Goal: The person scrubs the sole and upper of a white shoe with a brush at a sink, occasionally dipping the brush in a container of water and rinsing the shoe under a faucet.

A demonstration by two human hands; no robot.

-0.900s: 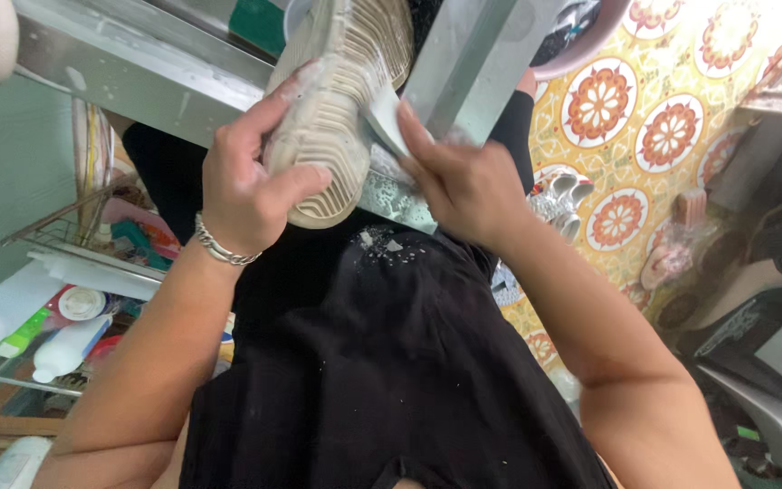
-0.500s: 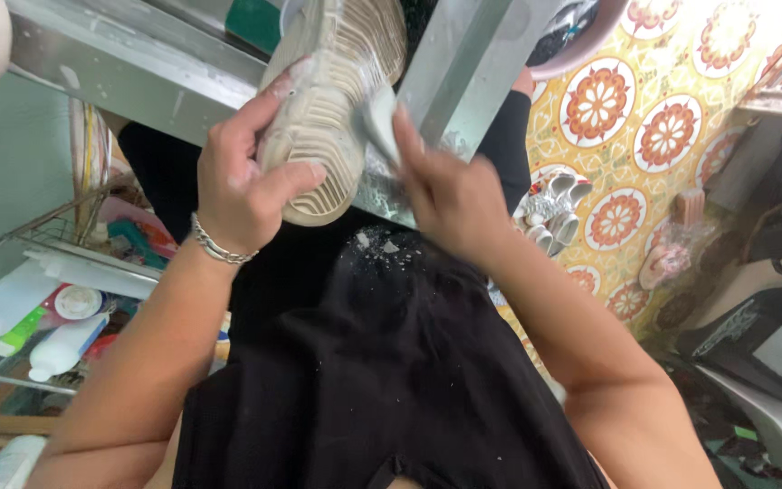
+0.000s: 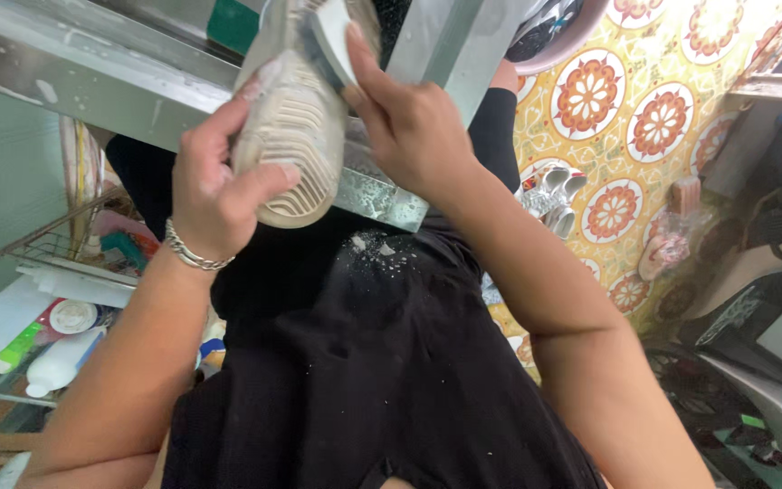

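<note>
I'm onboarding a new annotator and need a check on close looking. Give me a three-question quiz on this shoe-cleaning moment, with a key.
1. True or false: the shoe is held sole up.
2. Which hand presses the pale scrubbing pad on the sole? A) left hand B) right hand C) neither
3. Fill in: the left wrist wears a silver ____.

Key:
1. True; the ribbed sole faces the camera, gripped by the left hand.
2. B; the right hand holds it near the top of the sole.
3. bracelet.
</note>
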